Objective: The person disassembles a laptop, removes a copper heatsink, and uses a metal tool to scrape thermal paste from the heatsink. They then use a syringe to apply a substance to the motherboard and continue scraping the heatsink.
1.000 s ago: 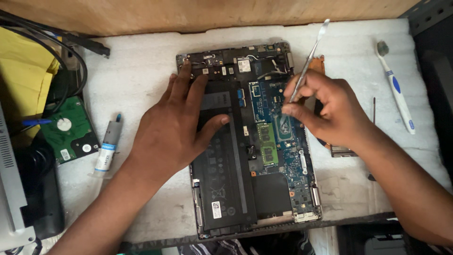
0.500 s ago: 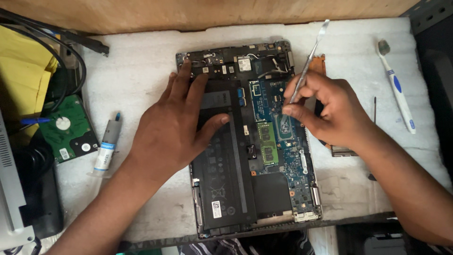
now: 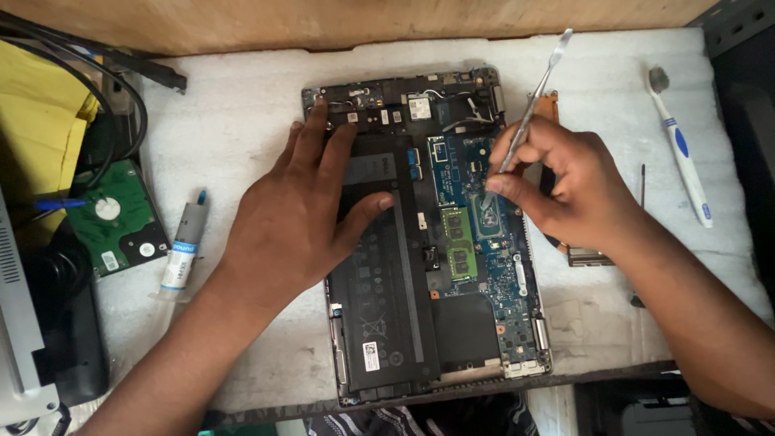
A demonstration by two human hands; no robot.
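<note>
At the far left a green hard-drive circuit board lies beside black cables and yellow paper; just right of it a grey syringe tube with a blue tip rests on the white foam mat; the left hand lies flat and spread wide on the black battery of an opened laptop, fingers reaching toward its top edge, thumb pointing toward the blue motherboard; the laptop sits at the mat's centre, underside up, its cover off; a green memory module shows beside the battery; the right hand pinches a slim metal spudger, its tip down on the motherboard, its other end slanting up to the right; at the far right a white-and-blue toothbrush lies on the mat, well apart from the laptop.
</note>
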